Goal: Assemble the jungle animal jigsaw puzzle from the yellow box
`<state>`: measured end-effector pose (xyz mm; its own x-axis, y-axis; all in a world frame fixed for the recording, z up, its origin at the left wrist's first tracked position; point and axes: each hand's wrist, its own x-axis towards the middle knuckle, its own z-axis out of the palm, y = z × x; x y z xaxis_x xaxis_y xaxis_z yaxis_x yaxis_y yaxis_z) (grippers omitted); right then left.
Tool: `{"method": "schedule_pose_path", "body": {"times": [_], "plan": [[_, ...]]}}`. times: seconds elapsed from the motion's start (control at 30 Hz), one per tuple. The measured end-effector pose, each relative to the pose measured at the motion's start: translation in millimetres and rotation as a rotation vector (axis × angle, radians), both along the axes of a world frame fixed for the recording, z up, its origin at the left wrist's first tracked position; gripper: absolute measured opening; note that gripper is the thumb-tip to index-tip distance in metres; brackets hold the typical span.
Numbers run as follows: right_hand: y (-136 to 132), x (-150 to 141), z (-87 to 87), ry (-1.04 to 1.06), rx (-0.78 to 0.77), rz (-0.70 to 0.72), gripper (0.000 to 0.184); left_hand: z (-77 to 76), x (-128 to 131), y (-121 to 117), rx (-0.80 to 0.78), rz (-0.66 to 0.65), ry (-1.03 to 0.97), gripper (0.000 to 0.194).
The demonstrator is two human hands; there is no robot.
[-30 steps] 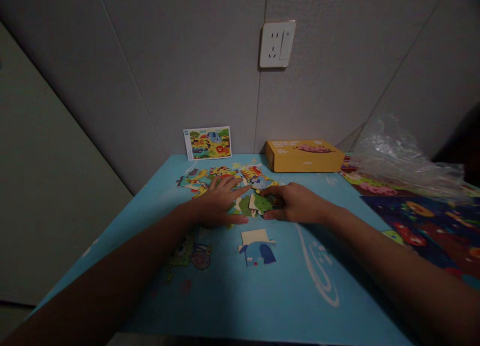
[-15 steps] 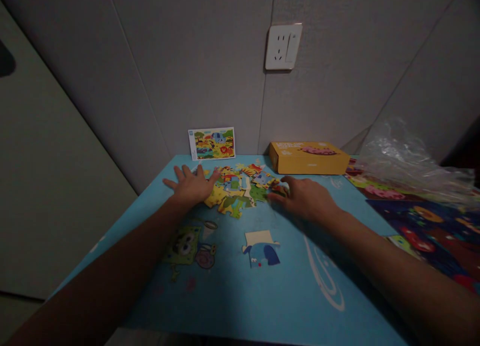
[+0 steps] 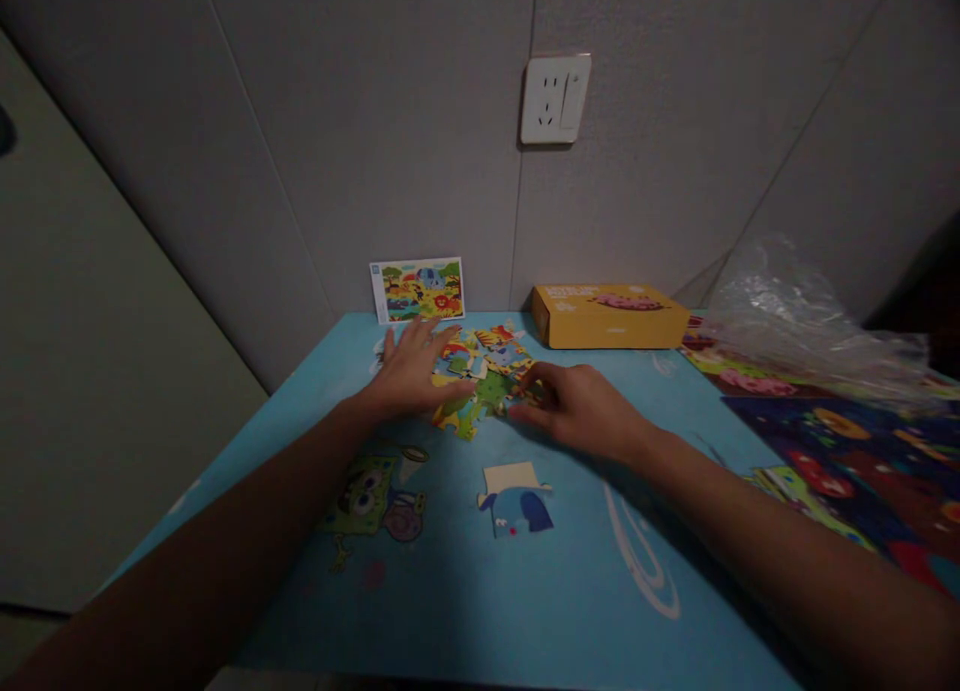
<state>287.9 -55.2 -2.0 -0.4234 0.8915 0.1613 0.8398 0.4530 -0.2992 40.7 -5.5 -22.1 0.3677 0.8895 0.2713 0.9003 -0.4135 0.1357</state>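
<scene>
A heap of colourful puzzle pieces lies at the far middle of the blue table. My left hand rests flat on the left part of the heap, fingers stretched out. My right hand sits at the heap's right edge, palm down, fingers curled loosely with the tips touching pieces; I cannot make out a piece held in it. Two joined pieces, one pale and one blue, lie apart, nearer to me.
A picture card leans on the grey wall, under a wall socket. A yellow box stands at the back right. Crumpled clear plastic and a dark printed sheet cover the right side. Cartoon prints mark the tabletop.
My left hand slid from the heap's far left edge rightward onto the pieces. My right hand shifted slightly left and nearer. The heap has been pushed closer together.
</scene>
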Motion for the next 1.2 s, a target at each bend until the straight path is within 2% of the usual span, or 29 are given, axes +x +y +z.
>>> {"method": "schedule_pose_path", "body": {"times": [0.07,0.13,0.23,0.33,0.43,0.47,0.57,0.67,0.87,1.03,1.2], "plan": [[-6.0,-2.7,4.0,0.001,-0.076,0.21,0.039,0.3,7.5,-12.3,-0.083,-0.277,0.1,0.095],[-9.8,-5.0,4.4,-0.023,-0.148,0.328,0.038,-1.4,13.6,-20.4,-0.16,-0.426,0.149,0.092],[-11.5,-7.3,2.0,-0.069,-0.187,0.341,0.034,-3.1,15.3,-21.9,-0.182,-0.414,0.119,0.08],[-11.0,-7.5,1.6,-0.093,-0.181,0.319,0.034,1.3,12.1,-18.7,-0.105,-0.42,0.034,0.063],[-9.7,-4.0,3.3,-0.073,-0.196,0.332,0.031,10.5,14.1,-23.6,-0.035,-0.619,-0.059,0.031],[-8.7,-1.7,3.5,-0.058,-0.211,0.351,0.028,13.3,16.5,-27.4,-0.047,-0.689,-0.082,0.029],[-4.8,6.6,2.1,0.001,-0.271,0.409,0.019,17.4,25.3,-40.3,-0.121,-0.816,-0.096,0.043],[-1.8,12.3,-1.0,0.043,-0.335,0.431,0.014,16.4,29.7,-46.9,-0.169,-0.84,-0.105,0.051],[0.6,12.8,-4.9,0.1,-0.383,0.481,0.005,12.7,25.9,-41.7,-0.218,-0.852,-0.151,0.041],[4.0,13.6,-5.4,0.136,-0.406,0.493,0.011,8.1,23.8,-36.4,-0.22,-0.875,-0.158,0.043],[4.3,13.2,-4.4,0.14,-0.433,0.483,0.009,5.9,20.8,-33.0,-0.22,-0.861,-0.147,0.021]]}}
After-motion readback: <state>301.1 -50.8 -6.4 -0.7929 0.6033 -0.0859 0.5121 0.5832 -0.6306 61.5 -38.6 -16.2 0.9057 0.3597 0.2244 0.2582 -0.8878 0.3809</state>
